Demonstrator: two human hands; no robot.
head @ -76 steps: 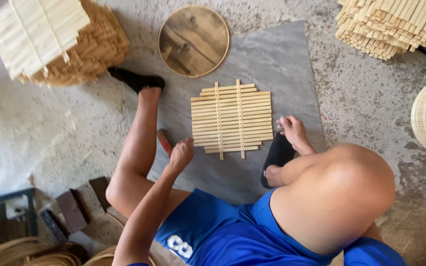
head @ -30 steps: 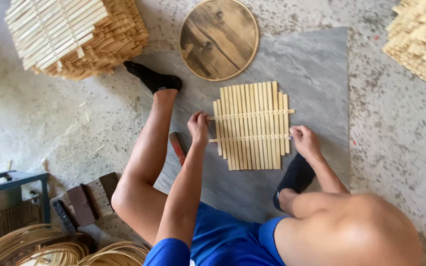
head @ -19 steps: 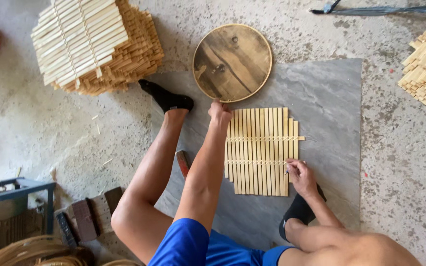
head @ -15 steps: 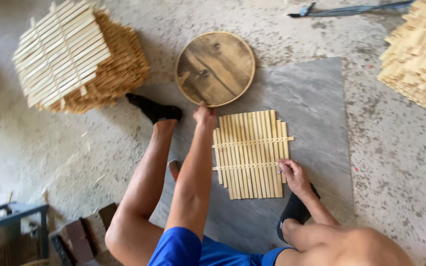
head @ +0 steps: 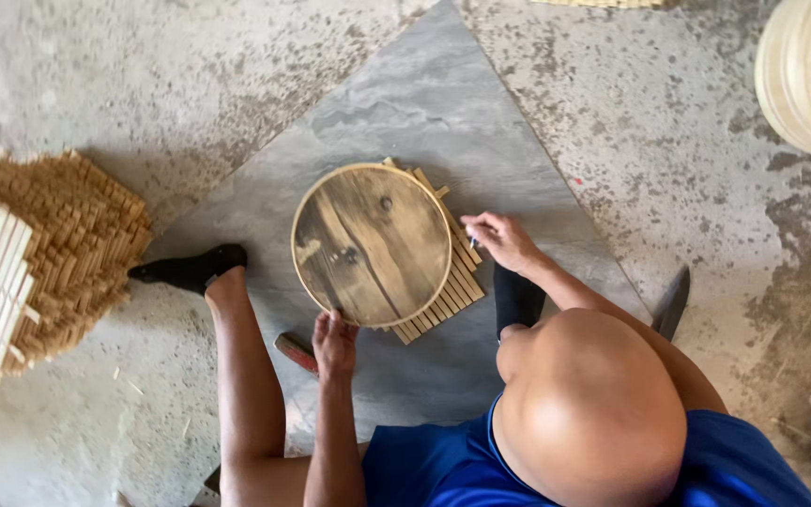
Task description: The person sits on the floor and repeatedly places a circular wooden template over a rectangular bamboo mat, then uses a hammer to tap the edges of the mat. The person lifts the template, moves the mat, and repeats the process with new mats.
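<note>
The round wooden disc (head: pixel 371 244) lies flat on the slatted bamboo mat (head: pixel 452 277), covering most of it; slat ends stick out from 1 to 5 o'clock. Both rest on the grey slab (head: pixel 443 103). The left hand (head: pixel 333 343) pinches the disc's rim at 6 o'clock, fingers curled over the edge. The right hand (head: pixel 502 240) sits at 3 o'clock, fingers closed around a small pen-like object, too small to tell what. A stack of bamboo mats (head: pixel 39 258) stands at 9 o'clock.

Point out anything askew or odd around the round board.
The round wooden board lies off-centre on the slat mat: slats show only along its right and lower edge. Left hand touches its rim; right hand rests on the slats.
</note>
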